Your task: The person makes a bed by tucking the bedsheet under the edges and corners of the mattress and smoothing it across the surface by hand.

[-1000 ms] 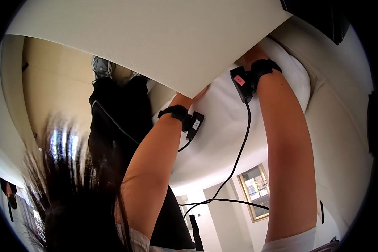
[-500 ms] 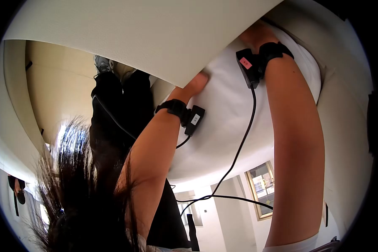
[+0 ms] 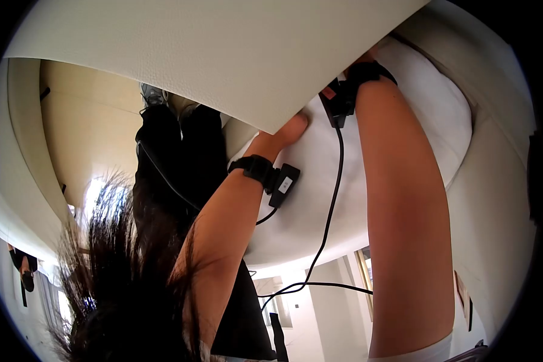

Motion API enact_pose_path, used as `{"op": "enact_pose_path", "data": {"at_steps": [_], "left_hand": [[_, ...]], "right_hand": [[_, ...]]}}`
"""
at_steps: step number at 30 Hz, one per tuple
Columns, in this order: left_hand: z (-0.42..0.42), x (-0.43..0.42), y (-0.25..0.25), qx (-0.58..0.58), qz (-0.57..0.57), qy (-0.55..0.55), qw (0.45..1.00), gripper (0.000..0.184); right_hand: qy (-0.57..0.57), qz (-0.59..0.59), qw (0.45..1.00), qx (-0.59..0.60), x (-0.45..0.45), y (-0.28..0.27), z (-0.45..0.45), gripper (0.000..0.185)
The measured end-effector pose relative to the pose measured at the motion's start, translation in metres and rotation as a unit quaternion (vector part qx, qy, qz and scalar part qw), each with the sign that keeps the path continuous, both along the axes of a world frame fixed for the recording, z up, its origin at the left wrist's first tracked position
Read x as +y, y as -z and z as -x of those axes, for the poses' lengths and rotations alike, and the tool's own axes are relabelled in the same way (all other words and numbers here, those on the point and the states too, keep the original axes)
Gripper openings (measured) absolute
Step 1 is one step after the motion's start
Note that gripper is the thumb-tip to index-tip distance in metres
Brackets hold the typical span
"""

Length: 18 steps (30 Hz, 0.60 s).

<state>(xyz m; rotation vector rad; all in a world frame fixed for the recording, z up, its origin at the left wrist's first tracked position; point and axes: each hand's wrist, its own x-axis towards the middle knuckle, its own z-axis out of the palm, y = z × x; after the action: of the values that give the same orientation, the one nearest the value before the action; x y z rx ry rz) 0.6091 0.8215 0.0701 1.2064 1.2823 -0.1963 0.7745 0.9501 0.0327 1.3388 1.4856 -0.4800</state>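
A large off-white panel with a leather-like grain (image 3: 181, 54) covers the top of the view. My left hand (image 3: 293, 128) is at its lower corner, partly behind it, and its fingers are hidden. Farther right, my right hand (image 3: 368, 57) is almost wholly behind the panel's slanting edge, its fingers out of sight. Under both hands lies a white cloth surface (image 3: 308, 199). Each wrist wears a black strap with a small cabled box, the left box (image 3: 285, 186) with a white label, the right box (image 3: 336, 104) with a reddish one.
Black cables (image 3: 327, 229) hang between the forearms and cross below. My black-trousered legs (image 3: 163, 157) and a grey shoe (image 3: 154, 95) show at the left over a beige floor (image 3: 90, 114). Dark hair (image 3: 127, 289) hides the lower left. Another person (image 3: 25, 268) is at the far left.
Over the last half second my right forearm has shifted left, and its wrist box now partly meets the panel's edge. The panel and my left hand have shifted slightly in view.
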Motion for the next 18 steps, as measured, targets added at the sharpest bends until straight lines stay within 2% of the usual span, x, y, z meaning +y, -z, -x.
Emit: {"op": "enact_pose_path", "data": {"at_steps": [1,2,4,11,14,16,18], "left_hand": [[0.001,0.000,-0.003,-0.021,0.011,-0.013,1.000,0.042],[-0.015,0.004,-0.027,-0.019,0.016,-0.007,1.000,0.042],[-0.022,0.012,-0.029,-0.013,0.072,0.042,0.996,0.044],[-0.007,0.008,-0.023,-0.057,0.043,0.012,0.997,0.047],[-0.011,0.009,-0.020,-0.071,0.019,0.006,0.997,0.044],[-0.004,0.019,-0.041,-0.050,-0.049,0.062,0.996,0.040],[0.010,0.025,-0.047,-0.058,-0.080,0.073,0.992,0.038]], "right_hand": [[0.003,-0.005,1.000,0.014,-0.001,-0.003,0.001,0.043],[0.009,-0.008,1.000,0.023,-0.004,-0.020,-0.011,0.044],[0.011,-0.006,0.999,0.039,-0.005,-0.023,-0.013,0.046],[0.007,0.011,0.998,0.069,0.000,-0.046,-0.016,0.052],[0.009,0.015,0.997,0.078,0.011,-0.055,-0.020,0.055],[0.007,0.027,0.996,0.079,0.019,-0.070,-0.020,0.057],[0.001,0.052,0.996,0.074,0.037,-0.088,-0.016,0.059]]}}
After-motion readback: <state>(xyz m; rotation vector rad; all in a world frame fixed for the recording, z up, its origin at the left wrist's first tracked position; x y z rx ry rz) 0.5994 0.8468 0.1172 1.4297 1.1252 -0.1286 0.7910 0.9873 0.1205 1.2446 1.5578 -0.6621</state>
